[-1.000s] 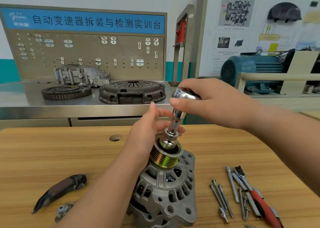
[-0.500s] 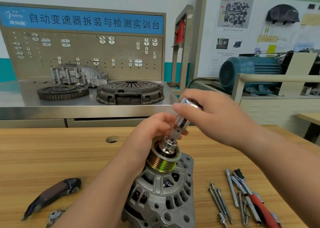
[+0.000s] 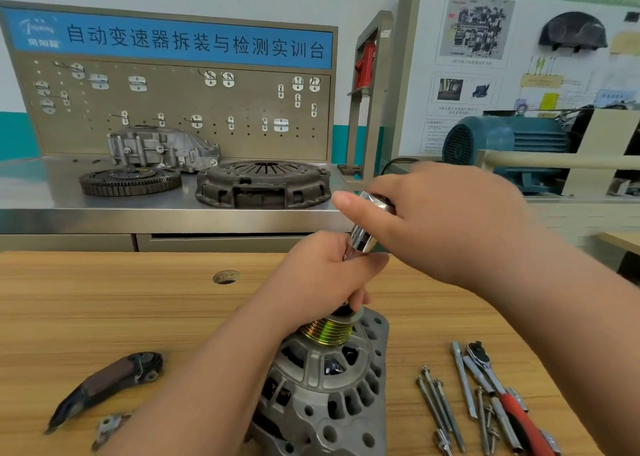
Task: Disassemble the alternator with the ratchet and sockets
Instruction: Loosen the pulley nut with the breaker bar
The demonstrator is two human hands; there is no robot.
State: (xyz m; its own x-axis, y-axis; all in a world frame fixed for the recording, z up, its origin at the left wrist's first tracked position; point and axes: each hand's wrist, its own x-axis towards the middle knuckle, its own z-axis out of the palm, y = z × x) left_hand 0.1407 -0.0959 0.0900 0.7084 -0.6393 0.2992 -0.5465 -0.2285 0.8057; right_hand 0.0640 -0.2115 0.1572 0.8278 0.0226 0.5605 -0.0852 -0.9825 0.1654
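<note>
The grey alternator stands on the wooden bench with its gold-green ribbed pulley facing up. A chrome ratchet with socket rises at a tilt from the pulley's centre. My left hand is wrapped round the lower socket just above the pulley, hiding it. My right hand grips the ratchet's chrome head from the right, index finger stretched over the top.
Long bolts, extension bars and a red-handled ratchet lie right of the alternator. A dark cover piece and a small bracket lie left. The wooden bench has a hole. A steel bench behind carries a clutch cover and flywheel.
My left hand has closed from open fingers beside the socket to a full grip round it. The ratchet now leans more to the right, and my right hand has shifted with it.
</note>
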